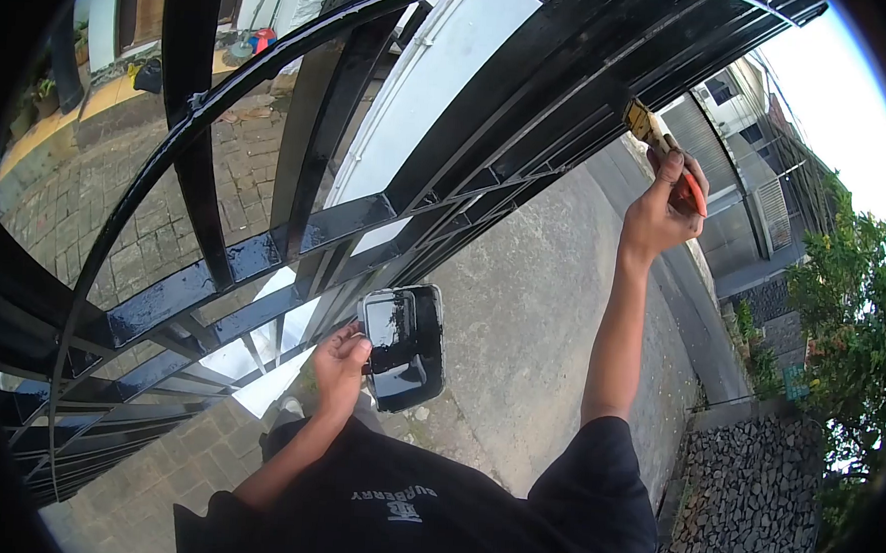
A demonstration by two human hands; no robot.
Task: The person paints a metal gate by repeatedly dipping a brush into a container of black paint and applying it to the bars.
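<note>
My right hand (670, 203), stretched out at the upper right, is wrapped round the red-orange handle of a paintbrush (653, 130). The brush's paint-marked head points up and left, close to the black metal gate (575, 58); whether the bristles touch it I cannot tell. Low and left of centre, my left hand (339, 359) grips the left edge of a tray (441, 352) holding glossy black paint. That tray is beside the gate's lower bars. Wet-looking black paint shines on the gate's horizontal rails.
The gate's bars and a curved black rod (148, 176) span the left side. Paving and a black bag (148, 76) show behind them. Concrete road (531, 311) runs below my arms. A stone wall (747, 493) and green shrubs (842, 317) stand at the right.
</note>
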